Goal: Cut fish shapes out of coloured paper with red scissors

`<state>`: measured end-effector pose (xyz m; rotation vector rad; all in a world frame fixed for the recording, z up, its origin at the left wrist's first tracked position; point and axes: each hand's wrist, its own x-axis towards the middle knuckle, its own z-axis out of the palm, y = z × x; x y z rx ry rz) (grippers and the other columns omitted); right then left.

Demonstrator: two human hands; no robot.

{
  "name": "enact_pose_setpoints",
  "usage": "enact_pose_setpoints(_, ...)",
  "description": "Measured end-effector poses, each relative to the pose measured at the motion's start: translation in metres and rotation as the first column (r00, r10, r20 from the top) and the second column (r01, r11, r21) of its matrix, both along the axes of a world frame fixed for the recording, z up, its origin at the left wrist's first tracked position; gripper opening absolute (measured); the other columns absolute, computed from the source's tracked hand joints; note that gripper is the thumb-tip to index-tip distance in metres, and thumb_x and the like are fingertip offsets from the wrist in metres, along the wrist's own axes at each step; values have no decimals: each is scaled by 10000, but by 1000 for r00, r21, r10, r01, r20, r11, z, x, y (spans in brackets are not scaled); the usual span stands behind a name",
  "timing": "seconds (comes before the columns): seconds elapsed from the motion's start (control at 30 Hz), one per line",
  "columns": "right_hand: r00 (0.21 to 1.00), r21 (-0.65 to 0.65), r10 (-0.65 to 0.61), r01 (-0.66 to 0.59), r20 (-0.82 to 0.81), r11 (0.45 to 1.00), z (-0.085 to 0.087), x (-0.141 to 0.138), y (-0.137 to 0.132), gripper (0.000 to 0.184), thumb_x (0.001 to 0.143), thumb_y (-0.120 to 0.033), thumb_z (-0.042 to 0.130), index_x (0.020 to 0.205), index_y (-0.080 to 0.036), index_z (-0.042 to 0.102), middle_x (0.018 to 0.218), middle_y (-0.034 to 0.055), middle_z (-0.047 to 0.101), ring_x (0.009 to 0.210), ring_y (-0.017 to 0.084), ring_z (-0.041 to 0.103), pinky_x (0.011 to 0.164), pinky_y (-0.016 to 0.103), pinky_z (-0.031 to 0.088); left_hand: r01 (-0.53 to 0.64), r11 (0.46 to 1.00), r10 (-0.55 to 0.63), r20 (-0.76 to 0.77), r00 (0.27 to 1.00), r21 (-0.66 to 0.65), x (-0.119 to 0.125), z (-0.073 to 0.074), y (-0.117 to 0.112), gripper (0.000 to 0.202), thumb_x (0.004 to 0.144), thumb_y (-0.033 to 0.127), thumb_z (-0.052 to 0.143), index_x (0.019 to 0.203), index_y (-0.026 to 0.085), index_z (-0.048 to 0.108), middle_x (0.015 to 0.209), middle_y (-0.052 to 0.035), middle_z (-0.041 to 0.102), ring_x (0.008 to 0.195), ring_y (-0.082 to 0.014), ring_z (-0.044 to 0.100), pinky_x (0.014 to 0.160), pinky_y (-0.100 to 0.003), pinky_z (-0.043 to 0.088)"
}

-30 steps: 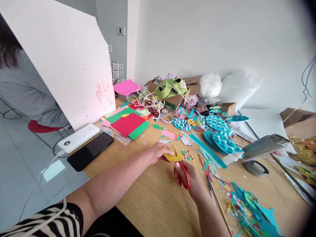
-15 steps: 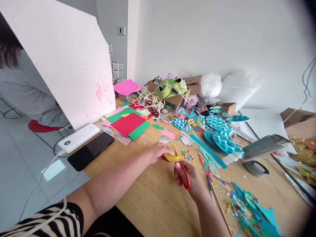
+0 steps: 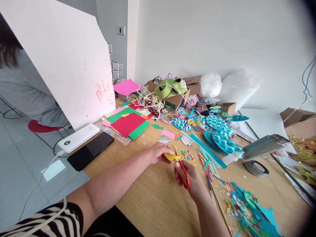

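Above the table, in from its near edge, the left hand pinches yellow paper between thumb and fingers while the right hand is closed round red scissors, blades at the paper. Cutting looks partway done (snippets lie just beside), the outline seemingly unfinished; a green fish shape lies cut out nearer the far edge.

The scissors are red-handled, the paper yellow, the sleeve at eight o'clock (zebra-striped) black and cream.
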<state>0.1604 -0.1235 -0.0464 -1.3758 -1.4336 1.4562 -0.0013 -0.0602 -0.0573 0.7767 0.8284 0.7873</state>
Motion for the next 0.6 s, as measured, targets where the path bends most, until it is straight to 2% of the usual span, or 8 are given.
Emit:
enact_pose_setpoints(0.33,999,-5,-30,30,13,1000,-1,0,0,565,663,-736,664,670,-209,460,423,-44,533,334,82,438,356,195,292,2,1000,-2,38,999,-9,1,-2,0,492,430,315,821,845,124,639,849,-77,677,714,-169,619,620,-303,498)
enact_pose_setpoints(0.6,999,-3,-40,40,21,999,2,-2,1,570,651,-738,669,651,-211,451,421,-44,529,339,82,439,358,196,303,-8,999,10,70,998,-32,3,-3,-2,430,449,297,804,811,124,651,766,-54,668,684,-157,614,596,-279,483)
